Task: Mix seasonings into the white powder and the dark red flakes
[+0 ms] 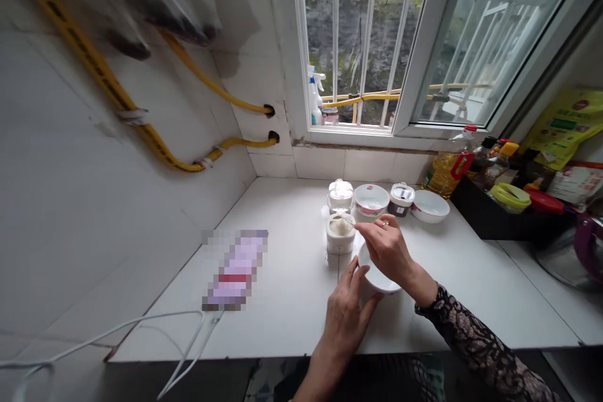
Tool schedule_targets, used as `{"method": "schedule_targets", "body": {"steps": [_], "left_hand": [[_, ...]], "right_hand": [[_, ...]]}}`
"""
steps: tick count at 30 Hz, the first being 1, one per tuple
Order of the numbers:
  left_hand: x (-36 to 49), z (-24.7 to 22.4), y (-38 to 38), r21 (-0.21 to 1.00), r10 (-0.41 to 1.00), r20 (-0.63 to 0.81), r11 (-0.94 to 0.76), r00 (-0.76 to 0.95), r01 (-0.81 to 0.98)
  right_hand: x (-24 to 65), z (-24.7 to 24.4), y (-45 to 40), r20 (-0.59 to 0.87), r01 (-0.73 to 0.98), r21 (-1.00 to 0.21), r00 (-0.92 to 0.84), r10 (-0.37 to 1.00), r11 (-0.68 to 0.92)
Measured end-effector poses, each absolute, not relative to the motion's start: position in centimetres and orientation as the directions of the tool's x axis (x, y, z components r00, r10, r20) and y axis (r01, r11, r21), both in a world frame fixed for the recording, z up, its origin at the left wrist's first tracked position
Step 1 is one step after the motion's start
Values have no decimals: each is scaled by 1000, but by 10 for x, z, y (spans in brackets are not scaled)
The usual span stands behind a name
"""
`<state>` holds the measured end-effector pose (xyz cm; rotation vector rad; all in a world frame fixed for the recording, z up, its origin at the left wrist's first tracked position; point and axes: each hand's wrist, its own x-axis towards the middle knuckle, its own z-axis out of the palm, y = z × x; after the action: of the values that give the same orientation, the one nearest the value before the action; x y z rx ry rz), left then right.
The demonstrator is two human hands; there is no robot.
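Note:
A white bowl (382, 282) is gripped at its left rim by my left hand (346, 304), thumb and fingers closed about its side. Above the bowl, my right hand (390, 250) pinches the handle of a small spoon (348, 220). The spoon's tip reaches into a white jar (340, 245) of pale, grainy powder, whose top is uncovered. Behind this jar stands a second white jar (340, 200) with a clear lid. Beside it are a patterned bowl (372, 207), a dark-filled jar with a lid (401, 200) and another white bowl (431, 208).
An oil bottle (445, 169) and a black rack (480, 217) of condiments occupy the right side. A glass pot lid (565, 257) sits at the far right. To the left lies a blurred purple phone-like object (238, 270) with a white cable (188, 352) over the counter edge.

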<state>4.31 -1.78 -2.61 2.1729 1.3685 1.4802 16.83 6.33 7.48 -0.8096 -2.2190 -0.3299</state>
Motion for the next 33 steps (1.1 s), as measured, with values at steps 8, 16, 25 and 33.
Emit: {"method": "schedule_targets", "body": {"steps": [8, 16, 25, 33], "left_hand": [[42, -28, -17, 587, 750, 656, -579, 87, 566], [38, -15, -22, 606, 760, 647, -562, 63, 562], [-19, 53, 11, 654, 717, 693, -576, -82, 491], [-32, 84, 106, 634, 759, 651, -551, 10, 542]], "right_hand": [[169, 85, 66, 666, 596, 159, -653, 360, 787], [172, 88, 57, 765, 560, -27, -522, 378, 828], [225, 84, 51, 474, 209, -853, -74, 877, 478], [275, 66, 61, 278, 100, -946, -231, 932, 307]]}}
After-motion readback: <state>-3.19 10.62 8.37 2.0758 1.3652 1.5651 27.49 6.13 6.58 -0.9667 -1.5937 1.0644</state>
